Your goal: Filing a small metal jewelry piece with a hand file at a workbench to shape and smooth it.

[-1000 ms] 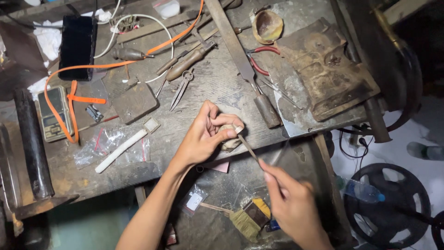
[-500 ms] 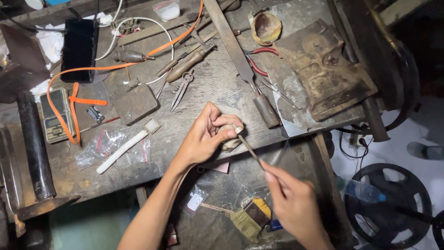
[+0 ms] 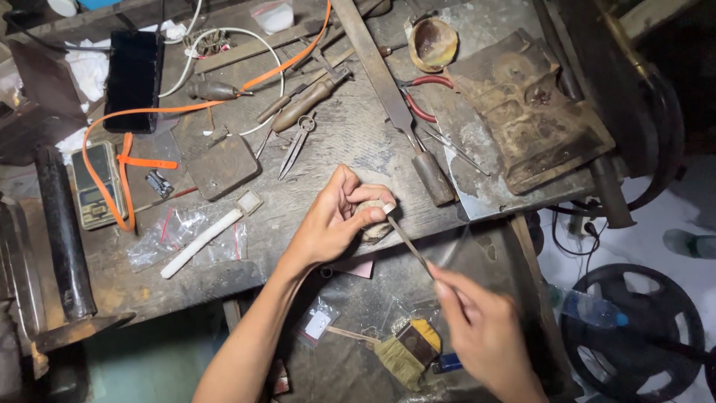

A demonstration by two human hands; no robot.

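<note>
My left hand (image 3: 339, 216) rests at the front edge of the worn wooden workbench (image 3: 328, 157), its fingers pinched on a small pale piece (image 3: 388, 208) held against a little wooden peg (image 3: 375, 230). A thin needle file (image 3: 408, 242) runs from that piece down to my right hand (image 3: 481, 332), which grips its lower end below the bench edge. The file's tip touches the small piece at my left fingertips.
On the bench lie a large flat file (image 3: 388, 97), red-handled pliers (image 3: 418, 93), dividers (image 3: 297, 142), a pocket scale (image 3: 93, 185), an orange cord (image 3: 194, 104), a white stick (image 3: 200, 242) and a rusty metal plate (image 3: 526, 108). A brush (image 3: 406, 351) lies on the lower shelf.
My right hand has shifted the file slightly along the small piece. My left hand stays in place on the peg.
</note>
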